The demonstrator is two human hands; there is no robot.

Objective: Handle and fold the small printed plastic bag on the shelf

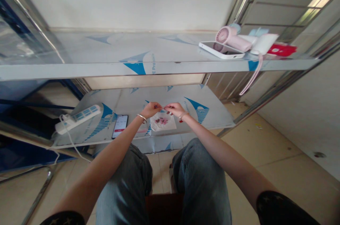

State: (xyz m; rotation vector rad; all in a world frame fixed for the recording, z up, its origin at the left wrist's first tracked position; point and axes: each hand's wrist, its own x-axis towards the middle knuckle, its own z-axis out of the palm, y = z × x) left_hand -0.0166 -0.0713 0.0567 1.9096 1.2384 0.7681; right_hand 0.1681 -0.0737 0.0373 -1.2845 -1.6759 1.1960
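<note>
My left hand (pixel 152 109) and my right hand (pixel 175 109) meet fingertip to fingertip above the lower shelf (pixel 212 111). The fingers of both are closed in a pinch. Something small and thin seems to run between them, too small to name. Just below the hands lies a white sheet or bag (pixel 170 124) with a cluster of small pink and dark red pieces (pixel 161 121) on it. A bracelet circles each wrist. Left of my left hand rests a phone (pixel 120 125) with its screen lit.
A white power strip (pixel 86 112) with a cable lies at the shelf's left end. On the upper shelf (pixel 170 49), above my hands, sit a white-edged phone (pixel 221 50), a pink handheld fan (pixel 233 39) with a hanging strap, and a red packet (pixel 283 50).
</note>
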